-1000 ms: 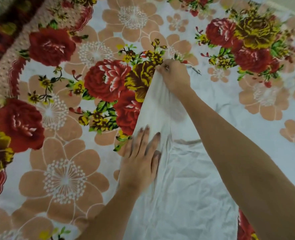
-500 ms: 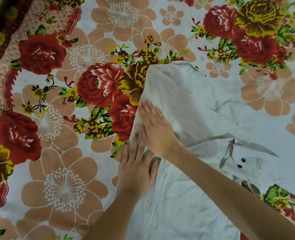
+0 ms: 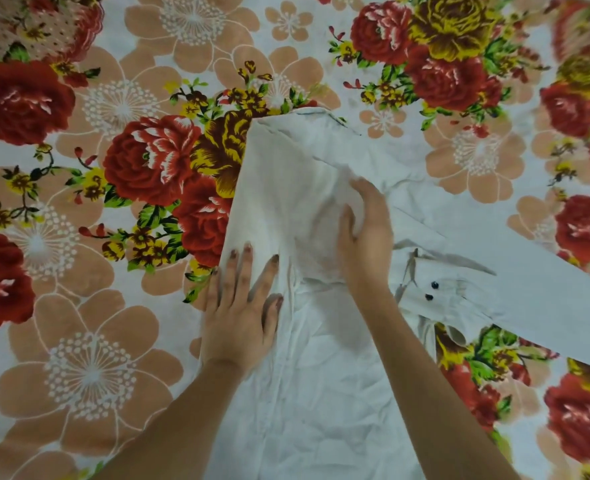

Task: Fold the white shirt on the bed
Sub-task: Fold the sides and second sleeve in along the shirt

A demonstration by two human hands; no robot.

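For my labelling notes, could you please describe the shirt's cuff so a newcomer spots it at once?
A white shirt lies on the floral bedsheet. Beside the right hand, on its outer side, sits the cuff. It alone carries two small dark buttons.

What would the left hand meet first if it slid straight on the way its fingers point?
Only more white shirt: the left hand lies flat on it, fingers aimed up the folded panel toward its far edge, then floral bedsheet. The right hand sits beside that line, seemingly clear.
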